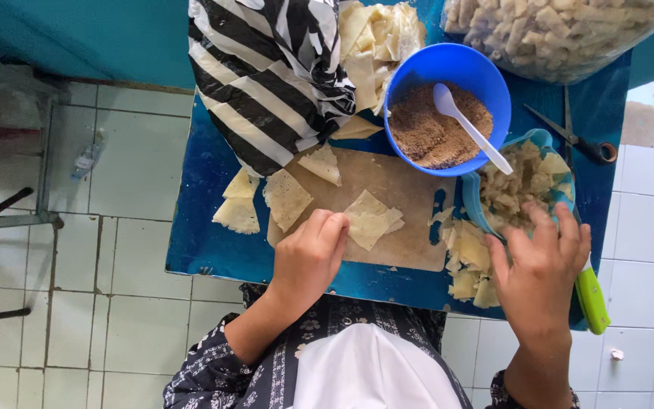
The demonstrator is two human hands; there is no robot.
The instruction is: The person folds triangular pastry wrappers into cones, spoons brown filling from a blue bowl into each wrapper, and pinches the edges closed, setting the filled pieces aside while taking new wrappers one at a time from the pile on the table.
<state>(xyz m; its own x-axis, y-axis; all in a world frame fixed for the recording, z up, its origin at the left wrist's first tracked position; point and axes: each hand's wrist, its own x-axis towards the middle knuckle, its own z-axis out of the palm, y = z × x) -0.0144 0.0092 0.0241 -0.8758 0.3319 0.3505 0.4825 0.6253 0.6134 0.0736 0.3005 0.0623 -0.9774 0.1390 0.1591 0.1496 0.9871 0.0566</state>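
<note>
The left hand was pinching a folded dough wrapper on the wooden board. The right hand, fingers spread and holding nothing, rested on the rim of a small tub of filled pieces. At 12 o'clock of the wrapper stood a blue bowl with a white spoon on the blue tabletop.

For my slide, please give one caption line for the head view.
Left hand presses a folded dough sheet on the wooden board; right hand reaches into a scoop of pieces.
</note>
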